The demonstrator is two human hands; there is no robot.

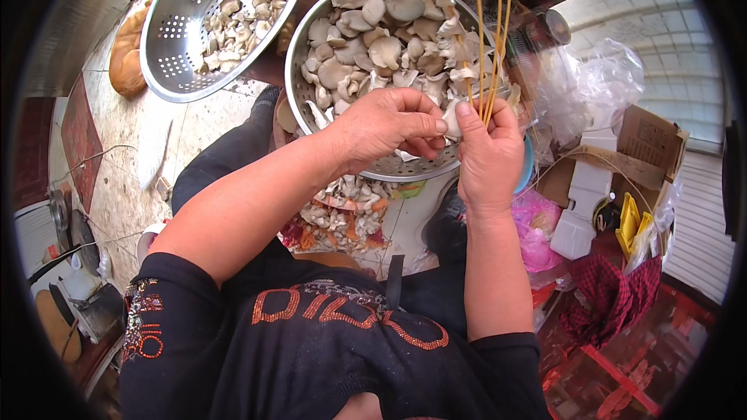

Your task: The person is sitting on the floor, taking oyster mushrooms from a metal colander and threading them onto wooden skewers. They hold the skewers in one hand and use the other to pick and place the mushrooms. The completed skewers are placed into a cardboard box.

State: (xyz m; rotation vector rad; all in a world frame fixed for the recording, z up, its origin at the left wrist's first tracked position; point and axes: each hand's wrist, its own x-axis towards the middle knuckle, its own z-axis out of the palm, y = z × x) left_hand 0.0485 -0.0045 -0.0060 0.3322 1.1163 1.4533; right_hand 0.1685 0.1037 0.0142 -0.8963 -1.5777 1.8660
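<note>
My right hand (490,149) grips several thin bamboo skewers (496,41) that point away from me. One of them carries threaded pieces of oyster mushroom (452,26). Between my hands is a pale oyster mushroom piece (451,119), its edge pinched by the thumb and fingers of my left hand (397,125); my right thumb rests against it. Both hands are over the near rim of a perforated steel basin (408,172) heaped with grey oyster mushrooms (385,52). The lower ends of the skewers are mostly hidden by my right hand.
At the upper left a steel colander (175,58) holds smaller mushroom pieces (251,17). Mushroom trimmings (344,216) lie below the basin, between my legs. To the right are clear plastic bags (607,76), a pink bag (534,227), a cardboard box (648,140) and a checked cloth (610,297).
</note>
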